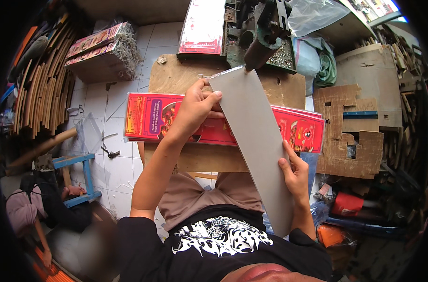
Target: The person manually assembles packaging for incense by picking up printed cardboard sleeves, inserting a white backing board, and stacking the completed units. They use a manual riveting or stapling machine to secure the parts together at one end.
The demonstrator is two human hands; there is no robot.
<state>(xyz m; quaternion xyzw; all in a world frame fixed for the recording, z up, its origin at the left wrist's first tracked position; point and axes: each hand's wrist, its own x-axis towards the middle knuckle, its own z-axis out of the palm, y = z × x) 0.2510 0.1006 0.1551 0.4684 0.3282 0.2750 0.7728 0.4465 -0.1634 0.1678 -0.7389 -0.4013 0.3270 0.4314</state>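
Observation:
A long grey board strip (256, 136) slants across my front, its far end at the tip of a dark metal press (263, 42). My left hand (200, 104) grips the strip's left edge near that end, thumb on top and fingers partly hidden beneath. Lower down, my right hand (296, 171) holds the right edge with the thumb on the grey face. Under the strip, a stack of red printed strips (150, 117) lies across the wooden table (200, 160). Whether the press tip touches the board, I cannot tell.
Small metal pieces fill a tray (281, 60) beside the press. A white-and-red printed stack (202, 28) stands at the far left of it. Cut cardboard (348, 136) leans at the right. Bundled strips (101, 51) and another person (35, 207) are at the left.

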